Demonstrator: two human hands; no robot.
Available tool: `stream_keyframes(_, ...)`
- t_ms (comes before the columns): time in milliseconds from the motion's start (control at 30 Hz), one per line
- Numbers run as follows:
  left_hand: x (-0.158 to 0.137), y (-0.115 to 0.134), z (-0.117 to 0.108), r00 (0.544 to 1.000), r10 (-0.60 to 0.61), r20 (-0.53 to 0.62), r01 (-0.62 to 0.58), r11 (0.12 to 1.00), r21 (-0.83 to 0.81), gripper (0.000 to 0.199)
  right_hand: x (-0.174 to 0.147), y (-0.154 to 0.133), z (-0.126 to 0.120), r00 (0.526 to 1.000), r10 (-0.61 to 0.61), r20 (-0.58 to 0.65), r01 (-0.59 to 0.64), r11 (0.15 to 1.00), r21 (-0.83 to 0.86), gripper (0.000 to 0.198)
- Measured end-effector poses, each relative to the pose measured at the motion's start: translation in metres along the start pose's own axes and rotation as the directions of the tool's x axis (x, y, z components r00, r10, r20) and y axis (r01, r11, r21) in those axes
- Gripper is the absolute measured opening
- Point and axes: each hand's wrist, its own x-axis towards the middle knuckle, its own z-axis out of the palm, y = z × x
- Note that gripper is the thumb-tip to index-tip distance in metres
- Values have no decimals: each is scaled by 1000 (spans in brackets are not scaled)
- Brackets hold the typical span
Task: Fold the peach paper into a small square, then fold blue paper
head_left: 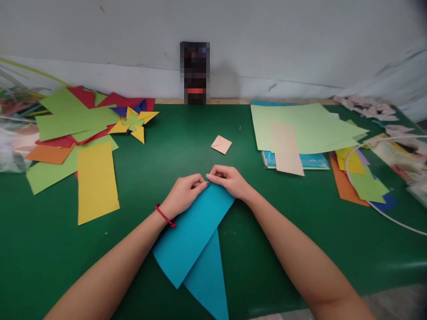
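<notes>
A blue sheet of paper [202, 231] lies folded over itself in front of me, one broad strip across the top and a pointed flap showing below it. At its far corner, my left hand [187, 191] pinches the edge between thumb and fingers; a red cord bracelet circles that wrist. Close beside it, my right hand [230, 181] is closed on the same corner, its thumb and fingertips almost meeting the left ones. Just beyond both hands sits a small folded square of pale pink paper [221, 145].
Green, red and orange sheets pile up at left, with a yellow sheet [98, 184] nearer me. A yellow paper star [134, 122] lies beside them. Pale green sheets [300, 124] and a pink strip [289, 153] are at right. A dark pixelated object [195, 73] stands against the wall.
</notes>
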Motion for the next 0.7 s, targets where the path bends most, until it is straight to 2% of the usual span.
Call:
stream_keyframes(100,-1,1,1,1000,3,-11,-3,1000,10,27,0,1,1,1000,9,-29,-10,1000,-27,23)
stream_keyframes(300,0,0,0,1000,-24,14,24,1000,13,29,-2,0,2,998,-55,-44,49,989,-139,20)
stream_keyframes(567,2,-4,-10,982,-109,153,119,991,-58,31,0,8,-9,970,-118,-215,72,975,-210,22)
stream_keyframes(700,1,-3,-14,965,-150,214,175,979,-104,33,0,11,-14,955,-102,-280,51,982,-184,21)
